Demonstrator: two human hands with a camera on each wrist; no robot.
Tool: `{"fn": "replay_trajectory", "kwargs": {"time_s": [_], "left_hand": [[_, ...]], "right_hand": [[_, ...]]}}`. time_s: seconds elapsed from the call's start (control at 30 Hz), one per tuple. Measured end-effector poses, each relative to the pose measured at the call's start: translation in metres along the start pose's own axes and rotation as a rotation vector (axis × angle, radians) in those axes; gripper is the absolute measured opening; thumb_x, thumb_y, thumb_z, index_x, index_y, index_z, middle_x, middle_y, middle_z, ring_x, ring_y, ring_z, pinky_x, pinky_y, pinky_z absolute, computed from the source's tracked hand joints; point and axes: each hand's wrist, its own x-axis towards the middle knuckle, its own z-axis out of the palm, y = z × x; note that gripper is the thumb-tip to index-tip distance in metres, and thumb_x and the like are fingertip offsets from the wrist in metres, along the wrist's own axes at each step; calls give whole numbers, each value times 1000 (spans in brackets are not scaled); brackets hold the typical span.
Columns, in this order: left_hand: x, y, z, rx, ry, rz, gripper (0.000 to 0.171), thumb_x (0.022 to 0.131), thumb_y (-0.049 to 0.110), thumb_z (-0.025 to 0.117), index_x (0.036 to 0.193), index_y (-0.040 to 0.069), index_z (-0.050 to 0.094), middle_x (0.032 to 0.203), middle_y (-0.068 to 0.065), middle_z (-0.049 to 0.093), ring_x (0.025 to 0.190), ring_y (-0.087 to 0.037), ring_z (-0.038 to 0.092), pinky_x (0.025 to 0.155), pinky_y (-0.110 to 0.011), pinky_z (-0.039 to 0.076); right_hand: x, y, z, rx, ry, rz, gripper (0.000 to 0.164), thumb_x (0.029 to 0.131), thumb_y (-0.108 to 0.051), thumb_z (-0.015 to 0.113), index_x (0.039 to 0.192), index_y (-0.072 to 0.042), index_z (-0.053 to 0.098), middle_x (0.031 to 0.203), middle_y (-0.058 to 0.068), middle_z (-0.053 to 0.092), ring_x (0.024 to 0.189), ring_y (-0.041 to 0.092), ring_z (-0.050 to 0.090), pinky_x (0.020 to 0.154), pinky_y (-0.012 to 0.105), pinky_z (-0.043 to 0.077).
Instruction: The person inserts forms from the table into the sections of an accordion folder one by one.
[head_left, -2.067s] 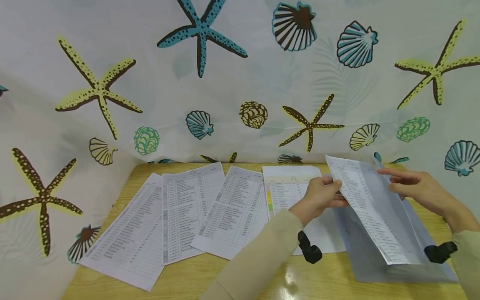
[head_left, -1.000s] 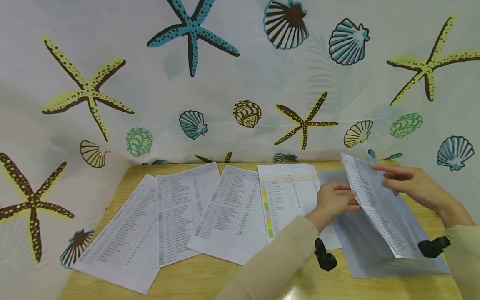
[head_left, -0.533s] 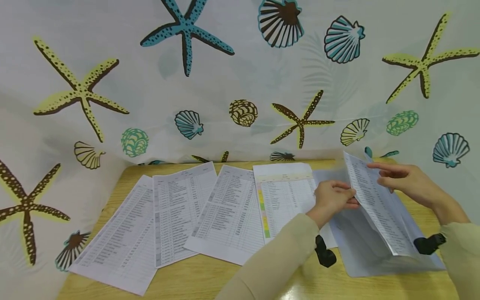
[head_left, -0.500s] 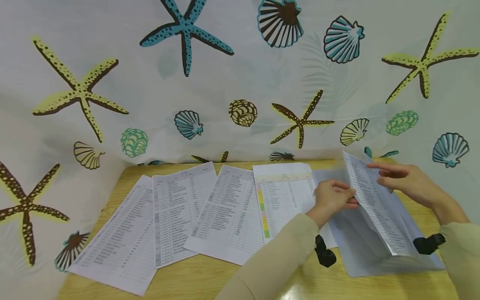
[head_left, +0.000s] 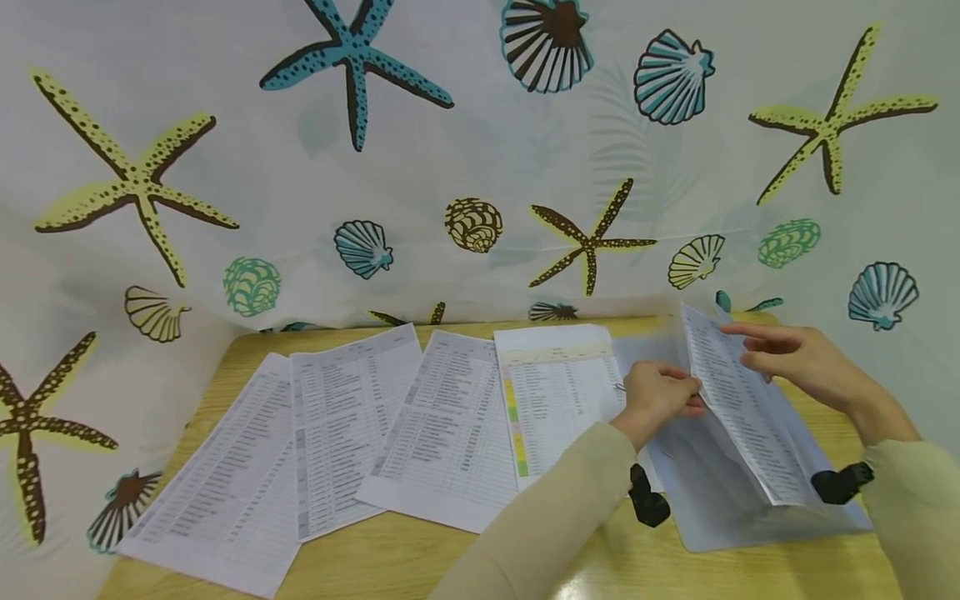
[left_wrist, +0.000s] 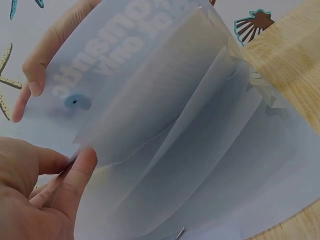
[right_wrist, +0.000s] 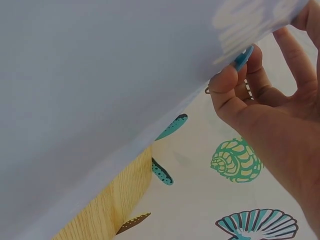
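Note:
At the right of the head view, a translucent blue-grey plastic folder (head_left: pixel 701 508) lies on the table with its cover raised. My left hand (head_left: pixel 654 396) pinches the left edge of a printed sheet (head_left: pixel 738 400), which stands tilted in the folder's opening. In the left wrist view, thumb and fingers meet on that edge; further pale layers fan out below. My right hand (head_left: pixel 813 362) holds the upper edge of the raised cover, index finger extended. The right wrist view shows its fingers pinching beside a blue round button (right_wrist: pixel 243 58) on the cover.
Left of the folder lies a sheet with coloured row marks (head_left: pixel 562 392), partly behind my left forearm. Further left are three printed sheets (head_left: pixel 442 425), slightly fanned and overlapping, on the wooden table (head_left: pixel 360 558). A cloth with starfish and shells (head_left: pixel 420 167) hangs behind.
My left hand has moved right with the pinched sheet, which now stands steeper, closer to the right hand. More of the colour-marked sheet shows. The head view has swung slightly right.

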Motion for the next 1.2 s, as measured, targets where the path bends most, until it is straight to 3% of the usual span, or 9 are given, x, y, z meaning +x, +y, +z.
{"fn": "replay_trajectory", "kwargs": {"time_s": [0.17,0.4,0.53,0.67,0.8,0.9,1.03,1.2], "left_hand": [[1,-1,2,26,9,12,13,89,-1,80,80,5,72,67,-13,74,74,-35,80,56,-30,63],[2,-2,-1,-18,-15,4,13,91,0,79,80,4,73,69,-15,75,77,-38,79,57,-30,64],[3,-2,-5,-42,-71,2,5,91,2,79,89,3,76,74,-16,77,80,-39,80,60,-32,65],[4,-2,-15,-83,-182,-6,6,92,3,78,98,4,76,83,-13,78,85,-37,80,66,-36,67],[4,2,-36,-92,-281,-18,19,92,5,77,111,5,77,94,-12,80,91,-36,80,75,-39,67],[6,7,-57,-56,-300,-14,30,92,6,75,122,4,75,103,-13,80,93,-32,80,80,-38,67],[7,12,-91,-20,-279,-15,36,95,7,72,131,5,71,119,-21,77,93,-27,80,82,-37,67],[11,14,-135,13,-196,-24,40,99,11,69,138,4,65,130,-26,71,95,-27,79,84,-36,66]], "right_hand": [[1,1,0,1,5,6,49,106,-25,66,153,-17,57,138,-3,47,110,10,48,75,25,52],[2,1,-1,-15,7,11,48,106,-27,65,153,-18,57,139,-4,48,111,9,48,77,26,53],[1,-1,-2,-32,13,10,49,106,-28,65,153,-19,56,142,-2,48,111,5,49,78,25,53],[0,0,-2,-26,13,0,49,107,-26,64,154,-19,56,141,-7,49,110,3,49,78,26,53],[-1,1,-3,-22,17,-5,48,107,-26,64,154,-19,56,132,-17,50,109,5,49,77,26,53],[-1,2,-3,-18,18,-5,48,107,-27,64,154,-20,56,130,-19,50,109,7,49,77,26,53],[-2,1,-3,-5,12,-14,48,106,-25,65,154,-20,56,132,-19,48,109,6,48,77,25,53],[-1,1,-2,-8,11,-36,48,106,-23,65,153,-18,57,133,-19,48,108,4,49,76,25,54]]}}
